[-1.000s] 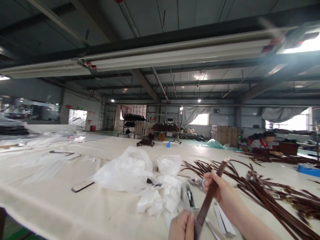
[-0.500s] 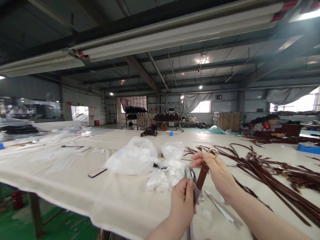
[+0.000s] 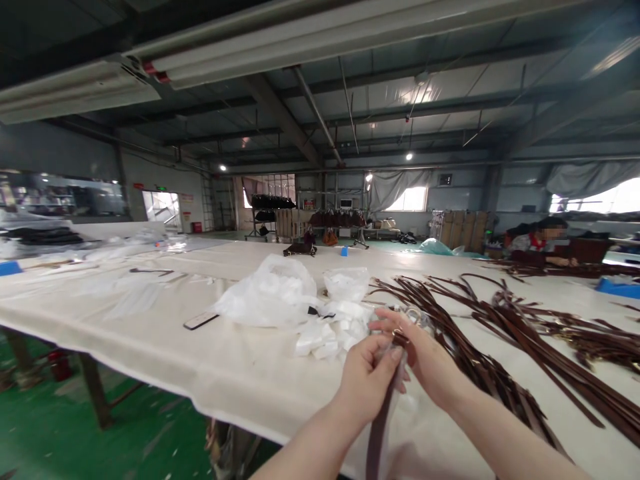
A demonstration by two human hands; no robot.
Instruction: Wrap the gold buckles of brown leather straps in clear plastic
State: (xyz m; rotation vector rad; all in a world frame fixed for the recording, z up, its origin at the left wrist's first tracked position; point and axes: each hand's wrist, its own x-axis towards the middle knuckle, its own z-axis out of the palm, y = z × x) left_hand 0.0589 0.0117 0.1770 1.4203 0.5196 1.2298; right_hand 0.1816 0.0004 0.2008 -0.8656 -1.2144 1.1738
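Two bare hands observed, both nearer the wearer and to the right of the large translucent plastic bag (image 3: 273, 290), the landmark. The left hand (image 3: 369, 373) is closed, thumb and fingers pinching a brown strap (image 3: 381, 427) close to its gold-tone metal fitting (image 3: 400, 335). The right hand (image 3: 430, 357) is partly open, fingers loosely curled around the fitting end; its hold on the strap cannot be confirmed. The strap hangs toward the wearer, nearer than the landmark. White wrapping scraps (image 3: 320, 339) lie beside the landmark, nearer the wearer; the loose brown straps (image 3: 460, 347) lie to its right. Risks, as judged: a slack left pinch could let the strap's hanging weight pull it free; a snagged fitting could scratch the strap's surface; a low swing rightward could tangle it with the loose brown straps.
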